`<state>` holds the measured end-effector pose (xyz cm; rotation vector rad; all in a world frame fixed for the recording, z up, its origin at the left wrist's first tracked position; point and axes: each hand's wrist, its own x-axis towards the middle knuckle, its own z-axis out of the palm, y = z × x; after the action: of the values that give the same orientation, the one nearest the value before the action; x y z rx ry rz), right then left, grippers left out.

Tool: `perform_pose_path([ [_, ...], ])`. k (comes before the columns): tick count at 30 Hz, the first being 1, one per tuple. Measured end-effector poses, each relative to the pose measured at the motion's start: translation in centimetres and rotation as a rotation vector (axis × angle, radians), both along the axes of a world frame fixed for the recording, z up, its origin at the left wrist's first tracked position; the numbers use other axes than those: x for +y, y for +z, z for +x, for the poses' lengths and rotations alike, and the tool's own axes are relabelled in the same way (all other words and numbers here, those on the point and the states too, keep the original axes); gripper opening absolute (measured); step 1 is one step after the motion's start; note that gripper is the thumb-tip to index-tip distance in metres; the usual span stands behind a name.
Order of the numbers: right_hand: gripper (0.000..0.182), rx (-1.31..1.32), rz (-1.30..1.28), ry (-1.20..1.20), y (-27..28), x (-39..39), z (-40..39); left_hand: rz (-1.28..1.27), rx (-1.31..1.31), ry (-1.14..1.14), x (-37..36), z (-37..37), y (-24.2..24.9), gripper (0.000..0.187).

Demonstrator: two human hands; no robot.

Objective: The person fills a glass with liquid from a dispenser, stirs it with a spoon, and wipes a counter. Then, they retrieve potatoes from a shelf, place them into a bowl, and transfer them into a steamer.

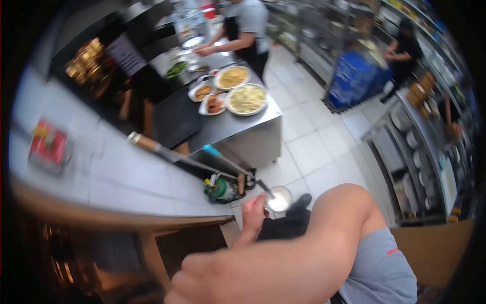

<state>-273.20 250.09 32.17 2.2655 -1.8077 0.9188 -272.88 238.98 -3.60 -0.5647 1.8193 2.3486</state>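
My left hand (253, 214) is closed around the handle of a cup (288, 204) with white contents. A dark, thin tool (264, 188) stands tilted in the cup; its working end is hidden in the white. My right arm stretches across the bottom of the view. At its end, my right hand (197, 278) is curled and blurred, its fingertips turned away at the lower edge. Whatever it holds, if anything, is hidden. Close by lies a wooden ledge (152, 221) with a dark opening (190, 245) below it.
A long wooden-handled tool (147, 143) and a blue-tipped rod (211, 150) lean beside a green canister (217, 190). Food bowls (246, 99) stand on a steel counter (253, 124), where a person (248, 30) works. Another person (405, 45) is near a blue container (357, 76). Shelving (405, 152) stands right.
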Motion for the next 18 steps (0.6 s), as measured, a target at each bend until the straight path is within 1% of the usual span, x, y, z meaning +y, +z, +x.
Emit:
perform_pose_path([
  [1, 0.023, -0.135, -0.070, -0.047, -1.3, 1.9, -1.8, 0.006, -0.016, -0.071, 0.1, -0.7, -0.8, 0.038],
  [2, 0.023, -0.108, -0.173, -0.189, -2.8, 5.0, -4.4, -0.079, 0.070, -0.107, -0.5, -1.2, -2.9, 0.039],
  [3, 0.024, -0.203, -0.156, -0.267, -3.4, 8.7, -6.9, -0.147, 0.169, -0.163, -0.8, -2.5, -5.4, 0.039],
  [4, 0.027, -0.263, -0.271, -0.407, -5.2, 11.7, -9.2, -0.197, 0.285, -0.216, 0.4, -4.7, -7.0, 0.040],
  [5, 0.032, -0.413, -0.216, -0.605, -6.5, 15.3, -10.7, -0.242, 0.404, -0.258, 2.4, -6.6, -8.8, 0.040],
  [6, 0.038, -0.409, -0.185, -0.798, -8.9, 18.5, -12.9, -0.003, 0.092, -0.155, 5.7, -8.6, -0.5, 0.035],
  [7, 0.048, -0.352, -0.175, -0.958, -10.7, 21.9, -14.4, -0.003, 0.078, -0.196, 7.4, -10.2, 0.0, 0.035],
  [9, 0.061, -0.365, -0.173, -1.192, -14.6, 27.1, -16.4, -0.018, 0.073, -0.272, 10.5, -13.7, 0.7, 0.036],
  [10, 0.061, -0.362, -0.189, -1.232, -16.7, 29.2, -17.4, -0.009, 0.093, -0.307, 12.3, -15.3, 1.0, 0.037],
  [12, 0.077, -0.544, -0.178, -1.250, -20.3, 32.4, -18.6, 0.001, 0.109, -0.375, 16.0, -17.9, 1.5, 0.040],
  [13, 0.077, -0.531, -0.186, -1.289, -21.5, 33.3, -18.8, -0.007, 0.106, -0.394, 17.8, -19.3, 1.5, 0.040],
  [14, 0.079, -0.642, -0.168, -1.260, -22.5, 34.2, -19.1, -0.014, 0.104, -0.410, 20.0, -20.7, 1.7, 0.040],
  [15, 0.081, -0.754, -0.152, -1.223, -22.9, 35.3, -19.7, -0.007, 0.113, -0.441, 22.2, -21.9, 2.0, 0.040],
  [16, 0.081, -0.750, -0.165, -1.252, -22.9, 36.7, -20.4, -0.007, 0.108, -0.485, 24.3, -22.9, 2.2, 0.040],
  [18, 0.085, -0.855, -0.200, -1.276, -23.1, 38.7, -21.4, -0.018, 0.102, -0.575, 27.4, -24.4, 2.2, 0.040],
])
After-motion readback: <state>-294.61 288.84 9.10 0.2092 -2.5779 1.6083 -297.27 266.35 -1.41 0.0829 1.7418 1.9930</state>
